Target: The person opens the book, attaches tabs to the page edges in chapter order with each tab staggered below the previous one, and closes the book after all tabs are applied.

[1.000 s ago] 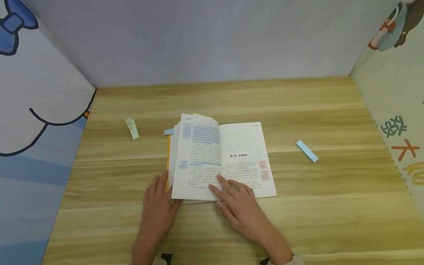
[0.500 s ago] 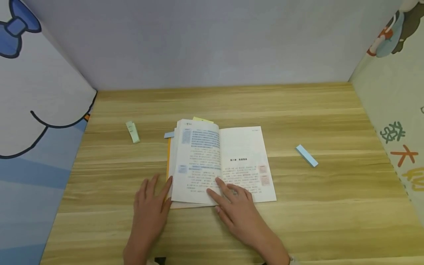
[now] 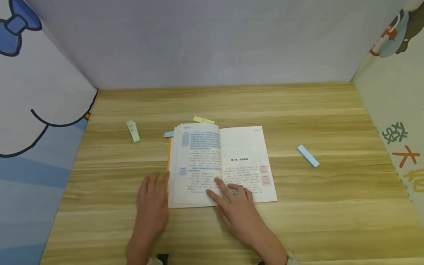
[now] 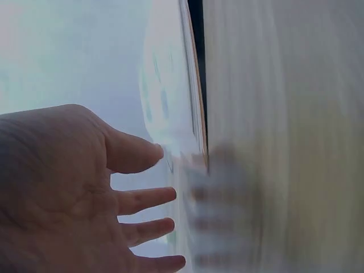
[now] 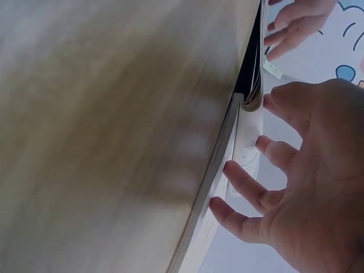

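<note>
The book [image 3: 220, 163] lay open in the middle of the table [image 3: 331, 206]. My right hand [image 3: 240, 206] pressed flat on the lower pages near the spine, fingers straight, gripping nothing. My left hand [image 3: 153, 200] rested open on the table, fingertips touching the left edge of the book. I judged the raised left pages could flip back, because only my right fingers held them down.

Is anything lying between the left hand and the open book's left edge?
Nothing visible does. The left hand lies flat on the wooden table right at the open white-paged book, its fingertips at the orange-edged left side.
</note>
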### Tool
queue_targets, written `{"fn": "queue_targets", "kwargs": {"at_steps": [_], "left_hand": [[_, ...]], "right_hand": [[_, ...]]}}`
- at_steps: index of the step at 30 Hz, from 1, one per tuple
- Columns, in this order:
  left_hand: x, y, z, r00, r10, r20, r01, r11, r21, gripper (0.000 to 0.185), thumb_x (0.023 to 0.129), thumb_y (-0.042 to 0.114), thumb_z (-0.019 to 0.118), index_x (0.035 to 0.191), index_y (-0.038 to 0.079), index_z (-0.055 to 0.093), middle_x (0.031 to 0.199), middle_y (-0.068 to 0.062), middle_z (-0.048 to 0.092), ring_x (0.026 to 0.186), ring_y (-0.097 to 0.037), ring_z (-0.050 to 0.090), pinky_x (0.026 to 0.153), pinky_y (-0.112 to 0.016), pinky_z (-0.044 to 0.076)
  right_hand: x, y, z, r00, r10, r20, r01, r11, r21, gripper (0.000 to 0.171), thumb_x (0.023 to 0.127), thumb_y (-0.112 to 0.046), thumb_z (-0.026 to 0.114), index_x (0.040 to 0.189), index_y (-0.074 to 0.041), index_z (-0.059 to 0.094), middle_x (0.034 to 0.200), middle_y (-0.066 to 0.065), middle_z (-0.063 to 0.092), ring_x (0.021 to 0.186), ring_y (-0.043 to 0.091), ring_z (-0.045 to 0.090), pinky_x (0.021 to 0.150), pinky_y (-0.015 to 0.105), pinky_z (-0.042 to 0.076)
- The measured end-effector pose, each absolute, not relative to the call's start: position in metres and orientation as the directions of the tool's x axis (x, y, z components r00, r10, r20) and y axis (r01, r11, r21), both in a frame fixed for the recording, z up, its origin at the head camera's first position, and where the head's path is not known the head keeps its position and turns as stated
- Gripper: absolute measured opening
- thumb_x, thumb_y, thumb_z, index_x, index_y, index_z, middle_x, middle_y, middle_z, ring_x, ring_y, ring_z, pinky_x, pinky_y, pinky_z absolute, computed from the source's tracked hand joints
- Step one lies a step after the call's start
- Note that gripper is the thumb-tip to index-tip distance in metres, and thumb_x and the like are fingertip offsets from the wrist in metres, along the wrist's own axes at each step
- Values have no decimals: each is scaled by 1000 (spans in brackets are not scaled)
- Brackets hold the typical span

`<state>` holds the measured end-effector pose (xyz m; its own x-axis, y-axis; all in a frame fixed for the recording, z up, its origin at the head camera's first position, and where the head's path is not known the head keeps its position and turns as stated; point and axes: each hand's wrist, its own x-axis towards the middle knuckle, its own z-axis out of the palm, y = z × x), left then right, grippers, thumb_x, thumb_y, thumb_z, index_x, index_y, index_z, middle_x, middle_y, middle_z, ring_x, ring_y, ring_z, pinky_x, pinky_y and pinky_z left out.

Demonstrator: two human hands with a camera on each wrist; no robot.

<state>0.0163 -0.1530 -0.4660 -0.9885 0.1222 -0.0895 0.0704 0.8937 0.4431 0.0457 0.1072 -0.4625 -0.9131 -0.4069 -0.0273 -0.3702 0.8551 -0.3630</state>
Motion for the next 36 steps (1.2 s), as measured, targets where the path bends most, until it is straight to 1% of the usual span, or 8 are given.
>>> {"fn": "queue_targets", "kwargs": {"at_steps": [6, 11, 13, 20, 26, 29, 33, 36], "left_hand": [[11, -133, -462, -978, 210, 10, 190, 863, 468, 54, 99, 1, 59, 153, 5, 51, 155, -31, 45, 146, -57, 36, 118, -72, 30], [9, -113, -463, -957, 281, 76, 284, 841, 460, 52, 99, 0, 63, 150, 5, 54, 155, -28, 49, 145, -54, 41, 117, -69, 35], [9, -105, -465, -950, 303, 73, 301, 835, 461, 52, 99, 2, 63, 150, 6, 54, 155, -26, 50, 146, -52, 41, 118, -68, 36], [9, -89, -469, -954, 301, 3, 264, 833, 486, 50, 103, 7, 61, 152, 13, 54, 161, -18, 45, 152, -47, 37, 116, -72, 35], [8, -89, -470, -954, 300, -14, 262, 855, 447, 53, 102, 5, 62, 153, 15, 53, 162, -16, 44, 151, -47, 39, 115, -73, 36], [8, -88, -471, -954, 301, -13, 269, 871, 410, 55, 100, 3, 64, 152, 21, 55, 161, -16, 46, 149, -47, 42, 112, -74, 39], [8, -84, -470, -952, 305, -30, 276, 896, 348, 69, 94, -4, 70, 152, 30, 54, 160, -17, 47, 148, -48, 44, 107, -75, 43], [9, -82, -469, -951, 302, -63, 265, 905, 334, 81, 89, -10, 71, 154, 34, 51, 162, -17, 44, 150, -48, 41, 108, -75, 42]], "right_hand": [[45, 104, -462, -915, -404, -12, -377, 863, -335, 46, 101, -25, 69, 146, -32, 61, 162, 6, 49, 127, 37, 57, 100, 57, 47], [45, 101, -463, -911, -411, 0, -395, 874, -283, 46, 99, -26, 71, 145, -31, 62, 161, 6, 51, 126, 37, 60, 97, 56, 51], [47, 100, -463, -910, -415, 9, -404, 880, -251, 46, 98, -27, 72, 143, -32, 63, 159, 4, 53, 124, 37, 62, 96, 55, 53], [50, 95, -463, -896, -440, 57, -443, 878, -180, 45, 95, -28, 75, 138, -34, 66, 157, -2, 56, 120, 40, 61, 97, 54, 52], [52, 93, -463, -895, -440, 70, -445, 876, -185, 44, 96, -29, 74, 138, -33, 65, 158, -4, 55, 122, 40, 59, 98, 55, 50], [52, 93, -462, -895, -440, 68, -445, 876, -187, 43, 96, -30, 73, 138, -34, 65, 158, -5, 55, 122, 39, 59, 98, 55, 50], [51, 95, -461, -896, -441, 54, -442, 873, -207, 43, 97, -31, 73, 139, -35, 65, 158, -6, 54, 123, 38, 58, 98, 55, 49], [49, 100, -459, -899, -437, 31, -428, 861, -274, 42, 98, -30, 72, 139, -36, 66, 159, -8, 53, 125, 38, 58, 99, 57, 49]]}}
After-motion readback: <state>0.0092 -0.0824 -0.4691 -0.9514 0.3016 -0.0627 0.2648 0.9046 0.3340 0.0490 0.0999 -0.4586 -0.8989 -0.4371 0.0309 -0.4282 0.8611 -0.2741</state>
